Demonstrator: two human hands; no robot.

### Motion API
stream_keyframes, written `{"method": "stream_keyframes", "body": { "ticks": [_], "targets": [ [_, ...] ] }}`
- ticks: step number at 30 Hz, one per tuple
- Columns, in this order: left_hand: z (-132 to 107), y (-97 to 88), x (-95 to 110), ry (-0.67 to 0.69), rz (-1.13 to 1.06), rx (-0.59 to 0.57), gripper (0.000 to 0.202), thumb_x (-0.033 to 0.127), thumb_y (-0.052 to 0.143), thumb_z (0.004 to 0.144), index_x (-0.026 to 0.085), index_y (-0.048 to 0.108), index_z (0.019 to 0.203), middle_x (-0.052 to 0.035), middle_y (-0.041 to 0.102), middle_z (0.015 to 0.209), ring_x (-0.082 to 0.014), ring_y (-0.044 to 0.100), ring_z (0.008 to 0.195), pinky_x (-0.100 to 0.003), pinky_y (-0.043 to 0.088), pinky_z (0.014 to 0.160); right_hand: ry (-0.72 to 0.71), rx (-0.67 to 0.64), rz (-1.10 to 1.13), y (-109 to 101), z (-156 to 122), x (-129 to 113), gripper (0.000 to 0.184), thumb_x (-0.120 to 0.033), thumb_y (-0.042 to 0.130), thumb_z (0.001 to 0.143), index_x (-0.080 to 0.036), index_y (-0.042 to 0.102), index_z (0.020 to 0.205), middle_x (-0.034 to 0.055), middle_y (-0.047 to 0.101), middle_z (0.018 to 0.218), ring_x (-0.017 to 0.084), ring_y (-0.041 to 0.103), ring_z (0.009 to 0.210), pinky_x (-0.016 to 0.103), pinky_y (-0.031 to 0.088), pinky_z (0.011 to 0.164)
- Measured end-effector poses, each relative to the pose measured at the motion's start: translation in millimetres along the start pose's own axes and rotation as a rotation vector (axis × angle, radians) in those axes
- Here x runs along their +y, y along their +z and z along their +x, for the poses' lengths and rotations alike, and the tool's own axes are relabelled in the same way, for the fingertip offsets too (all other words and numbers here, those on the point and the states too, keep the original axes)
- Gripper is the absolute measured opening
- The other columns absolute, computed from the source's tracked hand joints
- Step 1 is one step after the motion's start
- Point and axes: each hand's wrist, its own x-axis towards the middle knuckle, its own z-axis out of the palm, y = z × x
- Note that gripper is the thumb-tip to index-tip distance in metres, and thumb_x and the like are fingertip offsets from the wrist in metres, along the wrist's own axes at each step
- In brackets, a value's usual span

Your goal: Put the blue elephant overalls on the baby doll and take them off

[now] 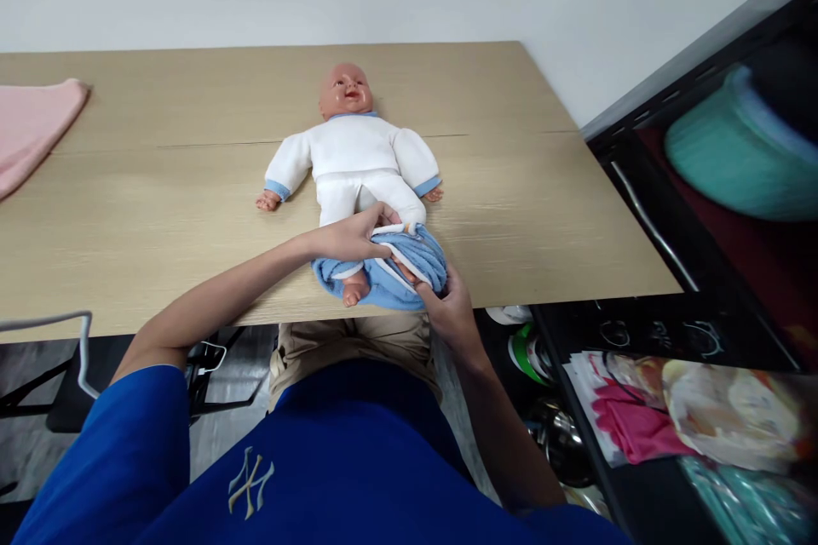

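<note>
A baby doll [348, 94] in white clothes with blue cuffs lies on its back, its feet toward me. A light blue garment [383, 283] with white trim, possibly pants, is bunched around its lower legs. One bare foot [355, 288] sticks out of the garment on the left; the other is mostly covered by cloth on the right. My left hand [353, 237] is closed on the garment's white-edged opening, its fingers by the doll's leg. On the right side, my right hand [451, 306] pinches the cloth beside the partly covered foot.
The wooden table [210, 187] meets a white wall at the back. A pink cloth [38, 128] lies at the far left. To my right stands a black shelf with a green tub [741, 149], a pink cloth item [632, 426] and plastic packages [734, 417].
</note>
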Motion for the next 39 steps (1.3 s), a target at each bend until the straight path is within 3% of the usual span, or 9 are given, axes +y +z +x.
{"method": "stream_keyframes", "body": {
  "ticks": [5, 8, 13, 23, 27, 30, 34, 36, 39],
  "targets": [
    [-2, -6.3, 3, -0.002, -0.015, -0.012, 0.069, 0.040, 0.081, 0.080, 0.022, 0.056, 0.141, -0.0124, 0.072, 0.136, -0.0321, 0.075, 0.132, -0.046, 0.061, 0.113, -0.149, 0.036, 0.147, 5, 9, 15, 0.072, -0.046, 0.097, 0.086, -0.027, 0.060, 0.145, 0.0120, 0.083, 0.135, 0.030, 0.082, 0.121, 0.046, 0.070, 0.113],
    [-3, -11.6, 6, 0.006, 0.017, -0.007, 0.068, 0.040, 0.085, 0.078, 0.021, 0.059, 0.138, -0.0112, 0.073, 0.132, -0.0320, 0.076, 0.124, -0.044, 0.061, 0.106, -0.239, 0.052, 0.215, 5, 19, 23, 0.078, -0.045, 0.105, 0.083, -0.029, 0.063, 0.147, 0.0106, 0.082, 0.139, 0.028, 0.082, 0.123, 0.042, 0.070, 0.113],
    [-5, -23.8, 13, 0.065, 0.183, -0.031, 0.056, 0.041, 0.087, 0.080, 0.021, 0.065, 0.129, -0.0072, 0.074, 0.119, -0.0290, 0.073, 0.108, -0.040, 0.056, 0.094, -0.292, 0.012, 0.199, -1, 32, 26, 0.060, -0.047, 0.099, 0.092, -0.028, 0.072, 0.142, 0.0102, 0.085, 0.133, 0.030, 0.083, 0.122, 0.047, 0.071, 0.113],
    [-4, -33.0, 18, 0.107, 0.188, -0.075, 0.047, 0.047, 0.093, 0.088, 0.020, 0.073, 0.120, -0.0051, 0.078, 0.112, -0.0261, 0.073, 0.102, -0.035, 0.054, 0.088, -0.434, 0.065, 0.040, -1, 47, 15, 0.026, -0.038, 0.087, 0.096, -0.029, 0.077, 0.119, 0.0037, 0.081, 0.105, 0.027, 0.077, 0.099, 0.041, 0.068, 0.093],
    [-5, -39.2, 26, 0.176, 0.168, -0.132, 0.031, 0.045, 0.085, 0.099, 0.019, 0.078, 0.116, -0.0050, 0.082, 0.103, -0.0236, 0.074, 0.092, -0.034, 0.053, 0.084, -0.578, 0.089, -0.087, -11, 58, 1, 0.011, -0.033, 0.087, 0.096, -0.029, 0.079, 0.103, 0.0074, 0.081, 0.117, 0.031, 0.077, 0.114, 0.047, 0.065, 0.105],
    [-5, -42.9, 28, 0.229, 0.171, -0.156, 0.025, 0.045, 0.082, 0.104, 0.019, 0.079, 0.106, -0.0024, 0.079, 0.090, -0.0205, 0.068, 0.082, -0.033, 0.051, 0.080, -0.554, -0.017, -0.090, -19, 72, -6, 0.013, -0.036, 0.088, 0.097, -0.029, 0.080, 0.103, 0.0063, 0.082, 0.113, 0.032, 0.077, 0.110, 0.050, 0.066, 0.107],
    [-4, -42.1, 23, 0.189, 0.254, -0.113, 0.041, 0.057, 0.087, 0.100, 0.021, 0.072, 0.090, 0.0027, 0.064, 0.074, -0.0172, 0.056, 0.069, -0.033, 0.041, 0.069, -0.401, -0.250, -0.001, -25, 94, -9, 0.032, -0.051, 0.094, 0.096, -0.030, 0.078, 0.114, 0.0028, 0.080, 0.104, 0.029, 0.076, 0.097, 0.046, 0.069, 0.096],
    [-4, -39.4, 22, 0.154, 0.300, -0.092, 0.047, 0.065, 0.089, 0.098, 0.021, 0.072, 0.097, 0.0023, 0.066, 0.078, -0.0184, 0.058, 0.071, -0.033, 0.042, 0.070, -0.359, -0.355, 0.022, -30, 102, -11, 0.046, -0.059, 0.098, 0.093, -0.030, 0.076, 0.122, 0.0041, 0.081, 0.110, 0.029, 0.078, 0.102, 0.046, 0.069, 0.097],
    [-7, -35.1, 27, 0.119, 0.327, -0.076, 0.061, 0.073, 0.090, 0.094, 0.021, 0.072, 0.122, -0.0016, 0.076, 0.095, -0.0244, 0.069, 0.084, -0.035, 0.048, 0.079, -0.312, -0.513, 0.000, -41, 108, -19, 0.062, -0.067, 0.100, 0.091, -0.031, 0.073, 0.134, 0.0052, 0.080, 0.120, 0.031, 0.078, 0.111, 0.045, 0.068, 0.100]
  ]
}}
